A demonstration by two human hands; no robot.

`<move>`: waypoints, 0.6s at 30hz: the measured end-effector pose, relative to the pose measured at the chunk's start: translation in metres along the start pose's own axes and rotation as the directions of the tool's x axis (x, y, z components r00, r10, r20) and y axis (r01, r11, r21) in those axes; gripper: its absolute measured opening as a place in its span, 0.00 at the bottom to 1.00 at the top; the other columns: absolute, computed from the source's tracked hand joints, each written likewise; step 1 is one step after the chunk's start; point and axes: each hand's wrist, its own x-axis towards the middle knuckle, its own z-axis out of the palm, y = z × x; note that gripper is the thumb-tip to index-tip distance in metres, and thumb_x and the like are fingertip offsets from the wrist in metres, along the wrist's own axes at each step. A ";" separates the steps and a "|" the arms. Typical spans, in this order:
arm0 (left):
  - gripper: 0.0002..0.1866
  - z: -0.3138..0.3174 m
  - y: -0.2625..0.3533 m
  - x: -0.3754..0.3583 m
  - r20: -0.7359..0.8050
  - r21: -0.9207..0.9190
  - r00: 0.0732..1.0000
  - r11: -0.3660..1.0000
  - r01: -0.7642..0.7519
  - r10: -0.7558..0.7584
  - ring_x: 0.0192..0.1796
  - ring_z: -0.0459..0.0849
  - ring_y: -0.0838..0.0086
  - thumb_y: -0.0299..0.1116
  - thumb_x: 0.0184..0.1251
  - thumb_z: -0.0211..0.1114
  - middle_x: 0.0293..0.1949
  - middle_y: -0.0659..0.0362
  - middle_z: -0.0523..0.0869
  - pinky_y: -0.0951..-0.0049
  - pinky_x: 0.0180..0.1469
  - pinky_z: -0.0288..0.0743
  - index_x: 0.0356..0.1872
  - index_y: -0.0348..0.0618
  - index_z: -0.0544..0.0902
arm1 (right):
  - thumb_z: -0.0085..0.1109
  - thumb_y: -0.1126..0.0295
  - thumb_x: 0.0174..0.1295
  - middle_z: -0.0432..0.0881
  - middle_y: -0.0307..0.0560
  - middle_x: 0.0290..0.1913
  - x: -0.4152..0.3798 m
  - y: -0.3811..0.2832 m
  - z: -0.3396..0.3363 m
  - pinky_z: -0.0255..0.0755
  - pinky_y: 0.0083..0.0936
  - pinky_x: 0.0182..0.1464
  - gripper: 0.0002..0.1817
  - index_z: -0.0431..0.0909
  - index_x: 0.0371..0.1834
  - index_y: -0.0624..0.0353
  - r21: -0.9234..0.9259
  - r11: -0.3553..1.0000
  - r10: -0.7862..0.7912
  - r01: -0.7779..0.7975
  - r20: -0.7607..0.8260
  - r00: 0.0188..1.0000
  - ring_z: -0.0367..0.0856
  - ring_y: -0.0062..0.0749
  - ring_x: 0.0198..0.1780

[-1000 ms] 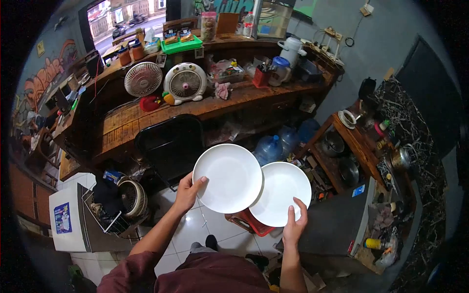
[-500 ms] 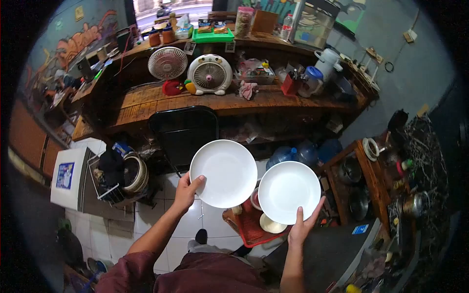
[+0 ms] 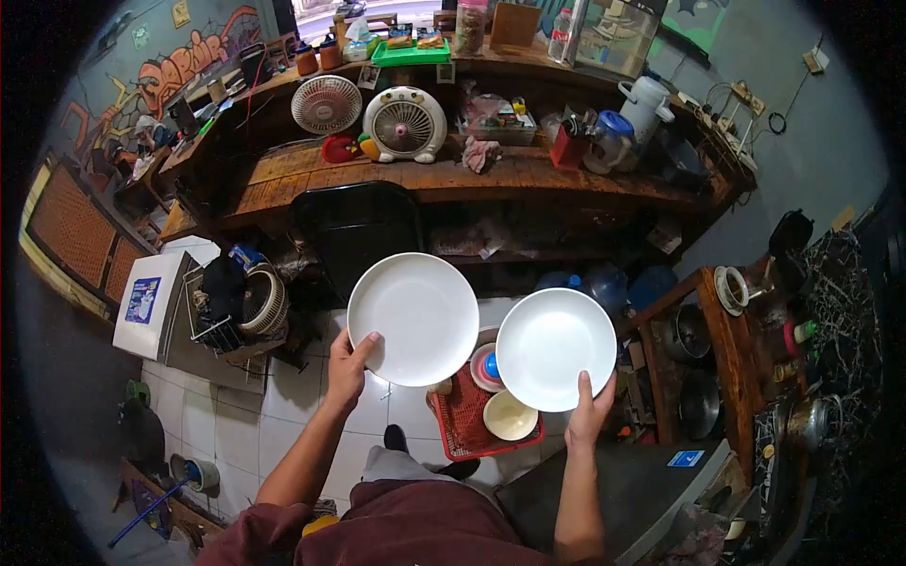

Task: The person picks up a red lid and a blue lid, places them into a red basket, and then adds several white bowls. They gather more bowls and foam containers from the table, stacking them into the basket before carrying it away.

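My left hand [image 3: 348, 369] grips a round white plate [image 3: 415, 319] by its lower left rim, thumb on the upper face. In my right hand [image 3: 589, 411] is a second, slightly smaller white plate [image 3: 555, 344], pinched at its lower right edge with the thumb on top. Both plates are held up in front of me, side by side with a narrow gap between them. Below them a red plastic basket [image 3: 460, 424] holds a cream bowl [image 3: 511, 416] and other dishes, partly hidden by the right plate. The fingers under each plate are out of sight.
A black chair [image 3: 354, 236] stands ahead, before a wooden counter [image 3: 528, 184] bearing two fans [image 3: 406, 124], a jug [image 3: 611, 141] and a thermos [image 3: 644, 111]. At right is a wooden rack [image 3: 722, 349] with pans. A white box-shaped appliance [image 3: 142, 307] stands left.
Both plates have moved slightly left and up in the view, still held. The view has shifted, and more of the red basket and its bowl shows below them.
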 end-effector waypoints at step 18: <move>0.20 -0.027 -0.019 0.047 0.052 -0.137 0.989 0.979 0.148 -0.142 0.41 0.84 0.71 0.29 0.62 0.62 0.44 0.52 0.81 0.70 0.37 0.83 0.55 0.38 0.71 | 0.52 0.74 0.63 0.72 0.49 0.57 -0.013 -0.006 0.029 0.62 0.29 0.60 0.24 0.63 0.63 0.65 0.040 0.999 0.033 -0.030 -0.080 0.996 0.70 0.33 0.58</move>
